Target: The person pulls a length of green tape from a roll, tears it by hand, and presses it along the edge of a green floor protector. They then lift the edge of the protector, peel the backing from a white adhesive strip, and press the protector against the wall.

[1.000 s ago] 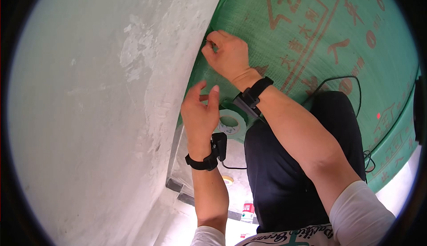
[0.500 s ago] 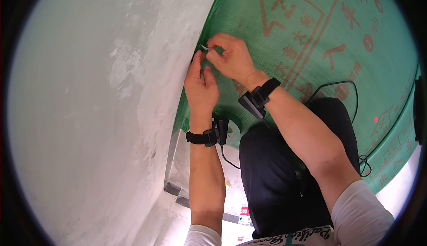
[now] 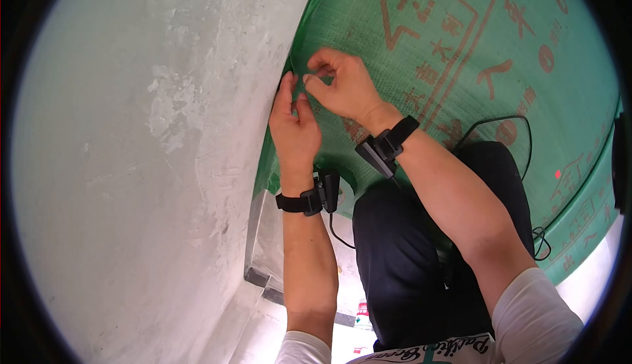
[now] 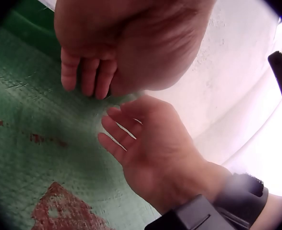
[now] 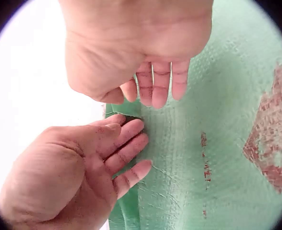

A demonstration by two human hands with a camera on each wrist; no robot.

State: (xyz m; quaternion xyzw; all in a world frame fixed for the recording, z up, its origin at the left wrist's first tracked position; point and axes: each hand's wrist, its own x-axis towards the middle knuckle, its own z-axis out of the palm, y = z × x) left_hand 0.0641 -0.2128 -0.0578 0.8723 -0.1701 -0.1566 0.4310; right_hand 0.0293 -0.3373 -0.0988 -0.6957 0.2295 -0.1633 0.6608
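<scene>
A green woven plastic sheet (image 3: pixel 368 28) with red printed characters lies along a pale wall (image 3: pixel 164 166). In the head view my left hand (image 3: pixel 294 130) is at the sheet's edge beside the wall, fingers nearly straight. My right hand (image 3: pixel 349 90) hovers just to its right, fingers bent, with a gap between thumb and forefinger. In the right wrist view, the left fingers (image 5: pixel 126 143) rest close by the sheet's folded edge (image 5: pixel 126 208), and a thin strand crosses between the hands. The right fingertips (image 5: pixel 158 98) hang above them.
A roll of tape (image 3: pixel 344 196) is partly hidden behind the left wrist camera (image 3: pixel 330 189). A black cable (image 3: pixel 494 121) loops over the sheet beside the bent knee (image 3: pixel 395 232). A bottle (image 3: pixel 362 314) with a red label stands on the floor below.
My left hand has moved up along the wall to the sheet's edge. My right hand has shifted slightly right and down; a small pale strip beside its fingers half a second ago no longer shows.
</scene>
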